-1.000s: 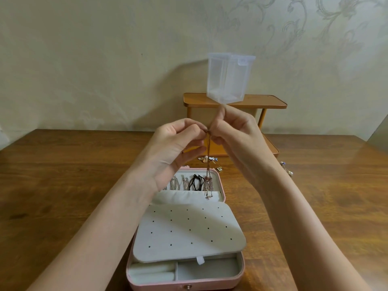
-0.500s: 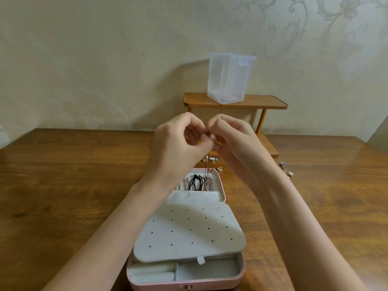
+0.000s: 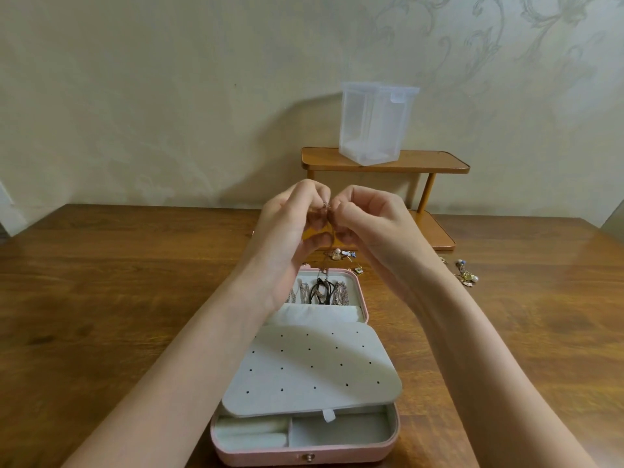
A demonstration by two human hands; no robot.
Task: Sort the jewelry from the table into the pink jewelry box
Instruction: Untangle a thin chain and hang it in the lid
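Your left hand (image 3: 290,228) and right hand (image 3: 368,224) meet above the far end of the pink box (image 3: 304,447), both pinching a thin chain (image 3: 327,208) that hangs straight down toward the compartment beneath it. Bare table (image 3: 118,282) lies wide on your left; loose earrings (image 3: 466,273) sit near your right forearm, and a small shelf (image 3: 435,163) stands behind.

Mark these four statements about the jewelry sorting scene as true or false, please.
1. Both hands pinch a thin chain above the pink jewelry box. True.
2. The box is closed. False: it lies open, its perforated panel showing.
3. The clear container stands on the wooden shelf. True.
4. No jewelry remains on the table. False: loose pieces lie right of the box.
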